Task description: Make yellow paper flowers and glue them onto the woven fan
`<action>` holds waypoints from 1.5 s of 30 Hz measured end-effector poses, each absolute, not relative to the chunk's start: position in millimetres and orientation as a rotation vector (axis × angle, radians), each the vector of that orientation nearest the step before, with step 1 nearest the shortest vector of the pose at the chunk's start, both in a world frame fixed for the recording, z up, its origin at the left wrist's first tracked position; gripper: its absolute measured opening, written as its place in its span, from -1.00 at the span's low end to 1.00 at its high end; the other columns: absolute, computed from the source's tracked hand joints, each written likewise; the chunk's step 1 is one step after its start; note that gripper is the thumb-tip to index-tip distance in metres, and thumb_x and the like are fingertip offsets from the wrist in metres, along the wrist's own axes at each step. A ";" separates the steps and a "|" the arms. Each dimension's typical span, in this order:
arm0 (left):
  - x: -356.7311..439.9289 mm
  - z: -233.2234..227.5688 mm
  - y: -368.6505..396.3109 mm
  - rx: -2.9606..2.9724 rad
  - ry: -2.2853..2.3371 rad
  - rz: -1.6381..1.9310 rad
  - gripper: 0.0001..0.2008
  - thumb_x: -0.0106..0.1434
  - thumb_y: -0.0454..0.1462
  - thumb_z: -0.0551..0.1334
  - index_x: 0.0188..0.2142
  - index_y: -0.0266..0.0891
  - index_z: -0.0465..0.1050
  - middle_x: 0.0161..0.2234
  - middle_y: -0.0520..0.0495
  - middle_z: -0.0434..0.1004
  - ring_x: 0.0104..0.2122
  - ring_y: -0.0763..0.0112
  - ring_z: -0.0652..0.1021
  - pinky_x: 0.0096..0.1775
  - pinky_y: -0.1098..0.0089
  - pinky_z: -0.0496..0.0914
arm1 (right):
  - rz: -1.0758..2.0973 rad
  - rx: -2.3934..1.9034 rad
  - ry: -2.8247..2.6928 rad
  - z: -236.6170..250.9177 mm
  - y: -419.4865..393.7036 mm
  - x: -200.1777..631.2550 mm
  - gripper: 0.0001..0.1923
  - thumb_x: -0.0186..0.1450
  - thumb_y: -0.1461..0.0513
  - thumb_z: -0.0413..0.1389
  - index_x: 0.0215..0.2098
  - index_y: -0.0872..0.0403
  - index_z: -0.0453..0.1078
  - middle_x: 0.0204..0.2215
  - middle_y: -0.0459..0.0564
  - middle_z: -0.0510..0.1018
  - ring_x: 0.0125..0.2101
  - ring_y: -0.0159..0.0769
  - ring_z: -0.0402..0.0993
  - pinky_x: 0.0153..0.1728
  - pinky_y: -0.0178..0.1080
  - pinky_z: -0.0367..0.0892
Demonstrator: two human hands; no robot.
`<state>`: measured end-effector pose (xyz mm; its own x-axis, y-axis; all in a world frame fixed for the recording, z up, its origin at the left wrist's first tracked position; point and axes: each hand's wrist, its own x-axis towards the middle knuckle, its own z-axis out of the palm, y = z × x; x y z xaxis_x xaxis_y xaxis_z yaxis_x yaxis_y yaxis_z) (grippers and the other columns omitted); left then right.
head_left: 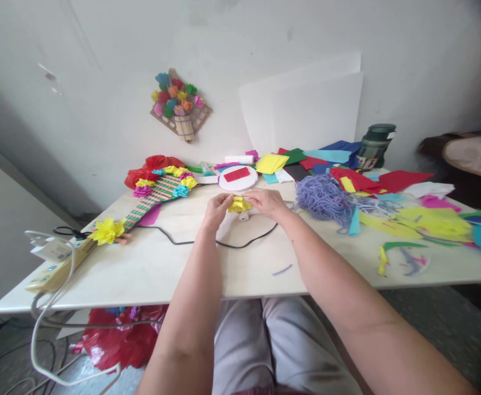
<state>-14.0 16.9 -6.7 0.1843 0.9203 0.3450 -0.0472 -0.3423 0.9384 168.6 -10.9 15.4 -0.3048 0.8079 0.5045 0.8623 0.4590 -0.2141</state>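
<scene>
Between my two hands, above the middle of the table, is a yellow paper flower [239, 205] with ruffled edges. My left hand [219, 208] pinches its left side. From the right, my right hand [267, 203] has its fingers closed at the flower's other edge. A small white roll-like object [244, 216] shows just below the flower; what it is I cannot make out. Behind the hands lies a white oval disc [249, 181] with a red paper rectangle [237, 174] on it.
A flower-trimmed woven fan shape [160, 192] lies left, near a power strip [63, 269]. A black cable [174, 241] crosses the table [141, 280]. Right are a purple yarn heap [325, 198], coloured paper scraps [434, 222] and a dark green jar [376, 147].
</scene>
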 end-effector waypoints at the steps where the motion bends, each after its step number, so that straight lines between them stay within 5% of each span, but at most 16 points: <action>1: -13.9 -6.6 16.8 1.539 0.864 1.313 -0.61 0.00 -0.01 0.31 -0.35 -0.32 0.51 -0.47 -0.06 0.51 -0.43 0.42 0.47 -0.35 0.43 0.32 | -0.123 -1.386 -2.148 14.8 -10.6 168.8 -0.68 0.33 0.16 -0.01 -0.01 -0.09 0.46 -0.07 -0.07 0.56 -0.13 -0.27 0.46 -0.24 -0.31 0.25; 15: -11.3 1.3 10.6 1.554 0.808 1.358 -0.63 0.03 -0.02 0.30 -0.35 -0.30 0.51 -0.45 -0.07 0.52 -0.45 0.43 0.48 -0.37 0.44 0.34 | -0.249 -1.319 -2.084 15.1 -11.3 168.1 -0.70 0.33 0.10 0.00 -0.07 -0.11 0.50 -0.31 -0.06 0.58 -0.31 -0.35 0.44 -0.40 -0.35 0.13; 24: -16.1 6.6 2.4 1.476 0.660 1.174 -0.30 -0.13 -0.23 0.41 0.04 -0.28 0.30 -0.36 -0.06 0.54 -0.38 0.36 0.53 -0.29 0.37 0.38 | -0.278 -1.294 -2.042 12.9 -7.5 170.9 -0.70 0.33 0.13 -0.01 -0.07 -0.12 0.51 -0.32 -0.07 0.57 -0.34 -0.36 0.43 -0.41 -0.35 0.14; 45: -12.9 -0.3 9.5 1.300 0.650 1.185 -0.45 -0.18 -0.33 0.38 -0.11 -0.25 0.41 -0.36 0.01 0.50 -0.42 0.45 0.51 -0.40 0.47 0.34 | -0.442 -1.207 -2.031 14.6 -12.2 166.1 -0.76 0.31 0.21 0.03 -0.22 -0.05 0.55 -0.31 -0.06 0.58 -0.35 -0.35 0.40 -0.41 -0.32 0.11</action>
<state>-12.9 9.5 -0.3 0.3243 0.9153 0.2388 -0.2902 -0.1440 0.9461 166.1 -12.2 14.6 -0.3010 0.6142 0.7295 0.8620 0.5024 -0.0673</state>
